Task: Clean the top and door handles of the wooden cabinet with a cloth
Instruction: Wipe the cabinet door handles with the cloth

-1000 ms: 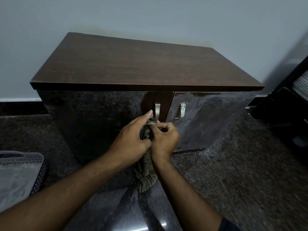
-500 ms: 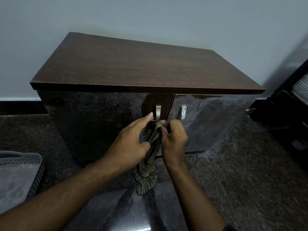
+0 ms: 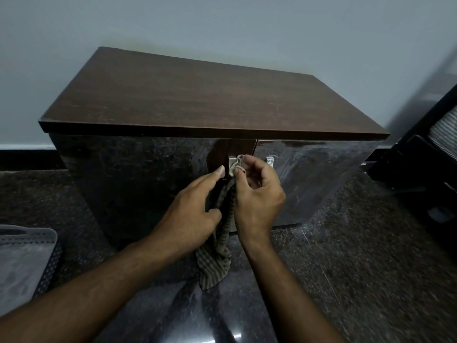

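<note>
A low dark wooden cabinet [image 3: 197, 100] stands against the wall, with two glossy doors below its brown top. The left door's metal handle [image 3: 232, 160] is partly covered by a striped grey-green cloth [image 3: 217, 246]. My right hand [image 3: 257, 194] pinches the cloth's upper end against that handle, and the rest hangs down toward the floor. My left hand [image 3: 193, 214] is beside it, index finger stretched to the handle and thumb touching the hanging cloth. The right door's handle [image 3: 270, 160] shows just past my right fingers.
A grey perforated plastic basket [image 3: 27, 256] sits on the speckled dark floor at the left. A black frame with a ribbed grey part [image 3: 435, 154] stands close to the cabinet's right side. A pale wall runs behind the cabinet.
My right hand has risen along the left door's handle, carrying the cloth's end from the bottom of the handle up to its top. My left hand has stayed nearly in place.
</note>
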The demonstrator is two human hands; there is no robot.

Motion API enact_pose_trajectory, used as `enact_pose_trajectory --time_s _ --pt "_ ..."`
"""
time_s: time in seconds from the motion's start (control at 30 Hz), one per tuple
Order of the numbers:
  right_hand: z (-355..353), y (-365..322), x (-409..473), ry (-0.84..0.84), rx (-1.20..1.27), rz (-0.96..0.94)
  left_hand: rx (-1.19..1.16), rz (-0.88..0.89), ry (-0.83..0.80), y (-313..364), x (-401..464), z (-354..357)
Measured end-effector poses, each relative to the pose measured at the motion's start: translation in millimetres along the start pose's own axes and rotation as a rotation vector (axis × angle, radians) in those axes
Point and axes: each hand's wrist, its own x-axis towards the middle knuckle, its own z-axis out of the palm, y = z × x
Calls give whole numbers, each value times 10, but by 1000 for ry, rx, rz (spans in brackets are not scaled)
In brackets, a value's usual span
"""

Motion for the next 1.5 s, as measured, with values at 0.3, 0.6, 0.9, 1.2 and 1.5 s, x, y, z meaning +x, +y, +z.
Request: enact_pose_trajectory --time_s 0.3,0.6,0.9,1.2,1.5 --pt "65 30 -47 -20 -27 -147 48 14 22 61 -25 -43" --pt "113 26 -67 -1 -220 -344 86 14 39 85 -38 -47" --pt "106 107 -62 -11 -246 -442 85 17 45 21 -33 -70" --pt "51 405 -310 -16 -143 -171 54 -14 24 3 -144 -162" --pt "231 235 -269 128 660 857 41 -1 -1 12 -101 -145"
